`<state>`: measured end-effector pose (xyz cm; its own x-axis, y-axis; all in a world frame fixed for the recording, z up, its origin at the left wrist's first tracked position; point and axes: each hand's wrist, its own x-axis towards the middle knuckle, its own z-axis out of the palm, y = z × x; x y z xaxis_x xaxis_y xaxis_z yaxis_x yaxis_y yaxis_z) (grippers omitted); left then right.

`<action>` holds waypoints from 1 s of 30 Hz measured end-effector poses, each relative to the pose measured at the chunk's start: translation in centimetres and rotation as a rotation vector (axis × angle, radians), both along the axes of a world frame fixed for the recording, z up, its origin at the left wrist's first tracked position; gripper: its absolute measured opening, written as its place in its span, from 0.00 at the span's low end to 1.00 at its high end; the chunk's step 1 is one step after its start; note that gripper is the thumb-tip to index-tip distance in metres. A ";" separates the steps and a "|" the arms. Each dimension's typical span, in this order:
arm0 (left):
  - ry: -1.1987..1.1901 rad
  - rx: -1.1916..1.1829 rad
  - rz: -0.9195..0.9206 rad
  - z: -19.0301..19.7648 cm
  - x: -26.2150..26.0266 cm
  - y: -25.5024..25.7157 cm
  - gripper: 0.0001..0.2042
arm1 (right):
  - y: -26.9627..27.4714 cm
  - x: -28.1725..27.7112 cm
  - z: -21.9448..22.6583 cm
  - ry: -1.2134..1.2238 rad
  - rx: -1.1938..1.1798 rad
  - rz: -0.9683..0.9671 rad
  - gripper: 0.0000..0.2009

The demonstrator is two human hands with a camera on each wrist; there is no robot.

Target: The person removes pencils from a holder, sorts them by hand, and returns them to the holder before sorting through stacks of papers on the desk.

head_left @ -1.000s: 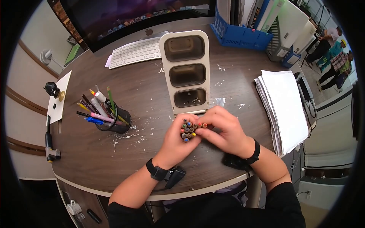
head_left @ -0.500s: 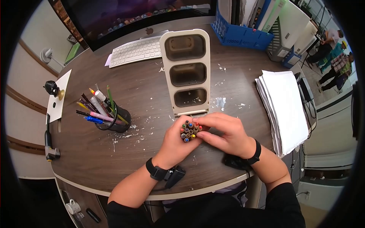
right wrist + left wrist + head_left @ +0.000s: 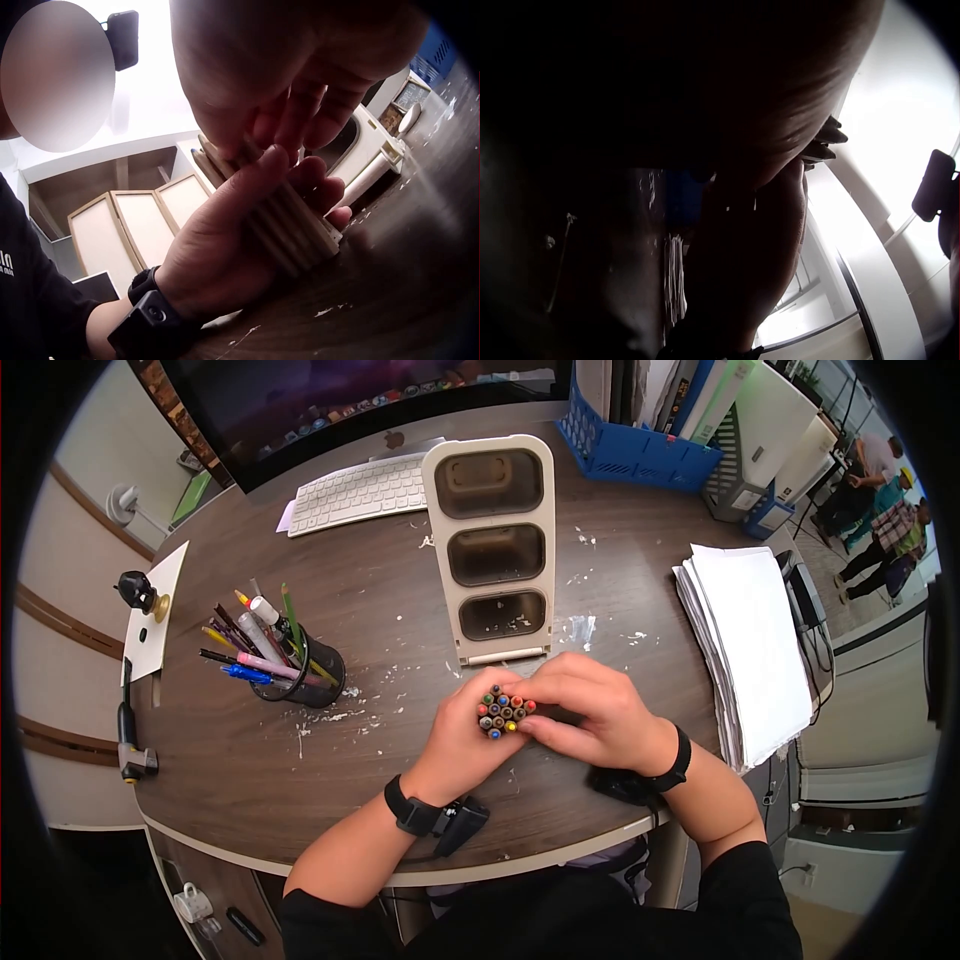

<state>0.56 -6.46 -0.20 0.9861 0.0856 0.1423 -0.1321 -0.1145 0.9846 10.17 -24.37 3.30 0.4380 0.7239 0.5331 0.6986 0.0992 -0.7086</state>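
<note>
A bundle of coloured pencils [image 3: 505, 712] stands upright in my left hand [image 3: 455, 735], its tips pointing up. My left fingers and thumb wrap round the shafts; the lower ends show close over the table in the right wrist view. My right hand [image 3: 605, 715] pinches the right side of the bundle near the tips with thumb and forefinger. Dark pencil tips [image 3: 829, 139] poke out past the hand in the dim left wrist view. Just beyond both hands stands a beige three-compartment holder [image 3: 451, 595] with white scraps in its lowest compartment.
On the left, a black mesh cup [image 3: 325, 665] holds pens and pencils. A keyboard [image 3: 360, 495] and monitor [image 3: 340, 420] are at the back. A paper stack [image 3: 750, 650] lies right, below a blue file rack [image 3: 640, 460]. White shavings [image 3: 582, 628] litter the table [image 3: 250, 780].
Red-tipped pencils that stuck out on the right have moved in against the others, so the bundle is tighter. My right hand has shifted slightly; the left keeps its grip.
</note>
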 end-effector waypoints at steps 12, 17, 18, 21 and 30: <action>-0.084 -0.022 -0.018 -0.8 0.1 -0.1 0.13 | -0.3 -0.1 0.5 -0.102 0.094 -0.159 0.20; 0.044 -0.024 0.007 0.4 -0.1 -0.3 0.11 | -0.5 0.4 0.5 -0.050 0.157 -0.301 0.19; 0.044 -0.025 0.007 0.3 -0.2 -0.3 0.11 | -0.4 0.4 0.3 -0.019 0.162 -0.285 0.18; 0.041 -0.025 0.007 0.2 0.0 -0.2 0.11 | -0.6 0.5 0.4 -0.034 0.105 -0.243 0.18; 0.036 -0.015 0.025 0.2 -0.1 -0.4 0.11 | 0.8 -0.8 -0.6 0.264 0.267 -0.307 0.19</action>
<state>0.47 -6.82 -0.03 0.9881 0.1124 0.1050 -0.0936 -0.1021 0.9904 9.41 -23.57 2.71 0.7553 0.3930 0.5245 0.5236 0.1195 -0.8436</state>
